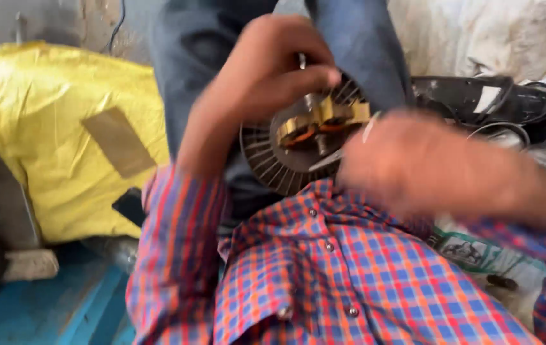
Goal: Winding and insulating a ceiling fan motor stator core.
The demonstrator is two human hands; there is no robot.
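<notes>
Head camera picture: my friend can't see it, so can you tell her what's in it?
Two hands work on a round dark motor part with ribbed fins and brass-coloured pieces, held in the lap of a person in a red and blue checked shirt. The left hand grips its top; the blurred right hand holds a thin metal tool against it. A yellow sack lies at the left.

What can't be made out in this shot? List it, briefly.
- Right hand, head view: motion-blurred; fingers and grip unclear.
- Thin metal tool by that hand: its handle is lost in the blur, so its kind is unclear.
- Finned round part: its upper left is covered by the left hand, its lower edge by the checked shirt.
- Dark gear at right: cut by the frame edge.
</notes>
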